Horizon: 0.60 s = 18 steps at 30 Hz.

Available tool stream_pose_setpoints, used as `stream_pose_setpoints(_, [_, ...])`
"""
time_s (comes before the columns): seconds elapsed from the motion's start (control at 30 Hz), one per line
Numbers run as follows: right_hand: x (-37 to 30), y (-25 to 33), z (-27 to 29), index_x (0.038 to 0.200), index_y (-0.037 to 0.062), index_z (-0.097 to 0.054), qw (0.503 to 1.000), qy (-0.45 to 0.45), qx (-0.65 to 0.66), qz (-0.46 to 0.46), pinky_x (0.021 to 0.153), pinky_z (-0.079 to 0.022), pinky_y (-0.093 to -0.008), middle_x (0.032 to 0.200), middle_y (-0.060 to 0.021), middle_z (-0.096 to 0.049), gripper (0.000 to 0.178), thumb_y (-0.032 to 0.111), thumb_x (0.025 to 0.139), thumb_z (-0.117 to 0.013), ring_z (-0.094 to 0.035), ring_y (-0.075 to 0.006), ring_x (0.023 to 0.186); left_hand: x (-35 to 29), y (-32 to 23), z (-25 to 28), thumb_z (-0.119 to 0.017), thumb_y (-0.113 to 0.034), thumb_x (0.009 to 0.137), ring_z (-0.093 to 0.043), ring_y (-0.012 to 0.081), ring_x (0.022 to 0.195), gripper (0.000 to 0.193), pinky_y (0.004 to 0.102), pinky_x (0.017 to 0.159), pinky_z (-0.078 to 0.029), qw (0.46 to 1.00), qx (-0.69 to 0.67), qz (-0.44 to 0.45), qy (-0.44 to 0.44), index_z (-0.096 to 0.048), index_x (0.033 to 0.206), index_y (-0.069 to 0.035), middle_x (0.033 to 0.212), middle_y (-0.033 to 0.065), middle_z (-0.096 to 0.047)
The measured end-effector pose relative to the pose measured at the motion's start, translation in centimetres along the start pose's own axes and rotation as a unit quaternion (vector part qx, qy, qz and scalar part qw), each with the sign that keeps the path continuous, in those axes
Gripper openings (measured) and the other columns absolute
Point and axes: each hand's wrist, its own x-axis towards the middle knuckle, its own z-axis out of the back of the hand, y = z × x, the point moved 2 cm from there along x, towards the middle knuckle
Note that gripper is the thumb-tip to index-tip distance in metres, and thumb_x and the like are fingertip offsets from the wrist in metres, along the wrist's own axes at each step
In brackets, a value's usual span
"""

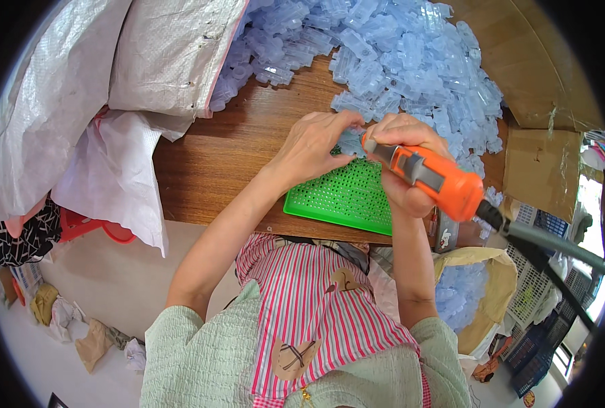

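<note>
My right hand point(415, 136) is wrapped round an orange electric screwdriver point(445, 182). Its grey cable trails off to the right, and its tip points left toward my other hand. Between the thumb and fingers of my left hand point(310, 146) is a pale bluish, see-through plastic piece point(351, 141). The screwdriver's front end lies close to this piece; whether they touch is hidden by my fingers. Both hands are over the far part of a bright green perforated plastic tray point(336, 197) at the table's near edge.
A large heap of similar see-through plastic pieces point(401, 54) covers the back of the wooden table point(228, 156). White woven sacks point(166, 54) lie at the left. Cardboard point(544, 68) walls the right. A yellowish open bag point(496, 279) of plastic pieces stands below, beside stacked crates.
</note>
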Motion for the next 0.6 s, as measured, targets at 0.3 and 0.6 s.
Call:
stream_pose_setpoints(0.3, [-3.6, 0.9, 3.9, 0.094, -0.0054, -0.06, 0.98, -0.065, 0.179, -0.066, 0.055, -0.048, -0.0288, 0.073, -0.0092, -0.056, 0.083, 0.076, 0.076, -0.06, -0.055, -0.0179, 0.062, -0.4, 0.1, -0.1, -0.079, -0.014, 0.071, -0.061, 0.0278, 0.107, 0.048, 0.0408, 0.092, -0.046, 0.999, 0.022, -0.013, 0.025, -0.059, 0.115, -0.011, 0.112, 0.0058, -0.066])
stream_pose_setpoints(0.6, [-6.1, -1.4, 4.6, 0.093, -0.0017, -0.06, 0.983, -0.105, 0.116, -0.101, 0.051, -0.044, -0.0311, 0.07, -0.0082, -0.055, 0.079, 0.076, 0.081, -0.054, -0.051, -0.0167, 0.059, -0.3, 0.1, -0.2, -0.08, -0.014, 0.07, -0.061, 0.027, 0.106, 0.049, 0.0396, 0.091, -0.045, 0.999, 0.025, -0.02, 0.012, -0.059, 0.115, -0.012, 0.112, 0.005, -0.066])
